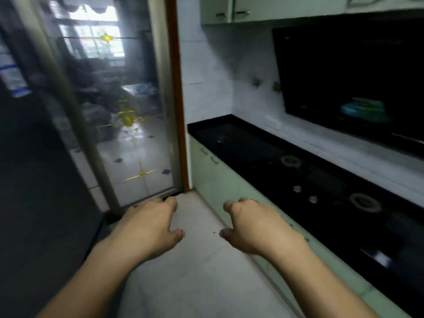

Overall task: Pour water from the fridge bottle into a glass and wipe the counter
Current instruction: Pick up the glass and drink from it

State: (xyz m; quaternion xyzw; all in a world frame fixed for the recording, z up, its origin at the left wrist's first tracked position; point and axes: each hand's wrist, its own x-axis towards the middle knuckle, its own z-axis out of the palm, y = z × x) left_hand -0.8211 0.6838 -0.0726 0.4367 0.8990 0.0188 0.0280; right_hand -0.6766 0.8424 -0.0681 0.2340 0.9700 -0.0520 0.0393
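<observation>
My left hand (149,226) and my right hand (257,228) are held out in front of me over the pale floor, palms down, fingers loosely curled and apart, holding nothing. The black counter (241,143) runs along the right side, its near edge just right of my right hand. A dark, tall panel (34,180) fills the left side; I cannot tell whether it is the fridge. No bottle, glass or cloth is in sight. The picture is blurred.
A built-in gas hob with two burners (291,160) (364,201) sits in the counter, under a black range hood (344,76). Pale green cabinets (220,180) stand below, more hang above. A glass sliding door (128,111) lies ahead.
</observation>
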